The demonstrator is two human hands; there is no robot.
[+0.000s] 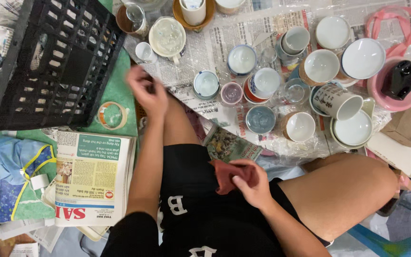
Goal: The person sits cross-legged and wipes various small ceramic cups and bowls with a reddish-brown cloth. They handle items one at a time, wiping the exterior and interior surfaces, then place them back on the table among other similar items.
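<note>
Beyond my fingertips, cups and bowls crowd the newspaper-covered floor [224,35]: a blue-rimmed cup [206,84] and a small lilac cup [231,93] sit closest ahead of my left hand [147,93], with a grey-blue cup [260,119] and a white mug with dark characters [336,101] farther toward the right. A black plastic crate [48,62] tilts just to the outer side of that hand, and a roll of tape [112,115] lies on the green mat [117,90] just below it. A stack of newspapers [91,178] rests beside my left forearm. A pink bowl [379,95] with a black object inside stands well apart at the far right.

My left hand is blurred, raised near the crate's edge; I cannot tell how far its fingers are open or whether they grip anything. My right hand [253,183] rests over my lap, fingers curled closed around a reddish-brown cloth [227,175], which bunches out toward my left from the thumb.
</note>
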